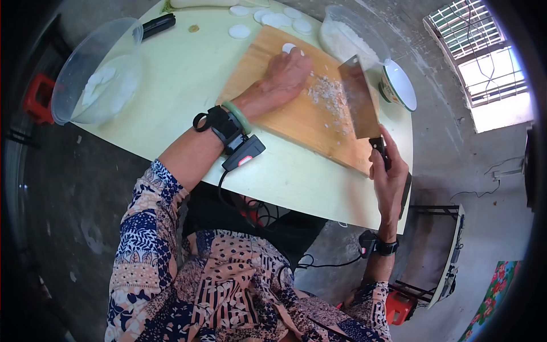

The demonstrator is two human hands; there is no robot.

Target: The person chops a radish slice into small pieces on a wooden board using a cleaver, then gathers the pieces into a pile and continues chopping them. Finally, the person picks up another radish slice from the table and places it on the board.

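My right hand (390, 171) is wrapped round the black handle of a cleaver (359, 100), whose broad blade stands over the right part of the wooden cutting board (256, 111). Finely chopped white bits (327, 97) lie scattered on the board between the blade and my left hand (288, 74). The fingers of that hand are curled and closed at a round white radish slice (289, 48), which shows partly beyond them. Its fingertips are mostly hidden from this angle.
More round white slices (276, 20) lie beyond the board, near a long white radish (205, 3). A clear bowl of shredded white pieces (348, 43) and an enamel bowl (399, 85) stand right. At left are a clear plastic bowl (122, 85) and a black-handled object (159, 25).
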